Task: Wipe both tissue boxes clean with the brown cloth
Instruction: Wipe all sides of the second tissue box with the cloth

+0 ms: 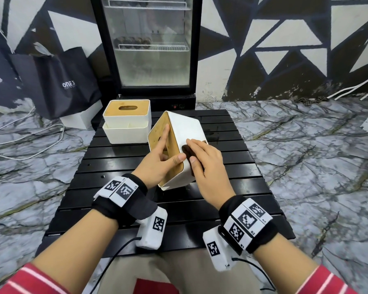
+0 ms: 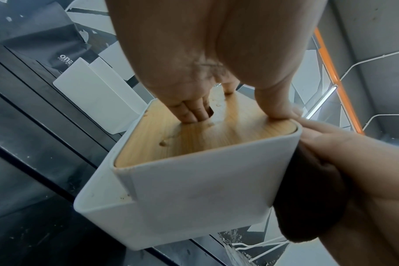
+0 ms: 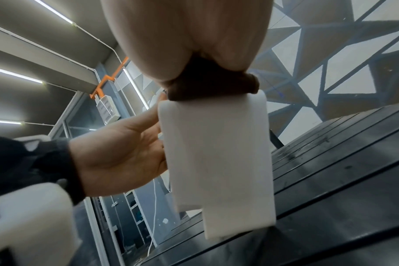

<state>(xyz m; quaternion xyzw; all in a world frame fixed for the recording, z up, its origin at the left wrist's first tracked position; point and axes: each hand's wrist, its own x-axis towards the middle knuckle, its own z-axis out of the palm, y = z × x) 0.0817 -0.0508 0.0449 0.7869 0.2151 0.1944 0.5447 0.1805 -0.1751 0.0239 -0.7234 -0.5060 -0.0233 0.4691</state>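
A white tissue box with a bamboo lid [image 1: 183, 128] stands tilted on one edge on the black slatted table [image 1: 221, 198]. My left hand [image 1: 157, 160] grips it, with fingers [image 2: 194, 111] hooked into the lid slot and the thumb on the lid's rim. My right hand [image 1: 204, 164] presses the brown cloth [image 1: 187, 151] flat against the box's white side. The cloth [image 3: 207, 84] bunches under the palm in the right wrist view. A second tissue box [image 1: 126, 122] sits upright at the table's back left, untouched.
A glass-door fridge [image 1: 153, 49] stands just behind the table. A black bag [image 1: 57, 81] and a white box [image 1: 79, 119] sit on the floor at the left, with white cables [image 1: 26, 136] nearby. Marble floor surrounds the table.
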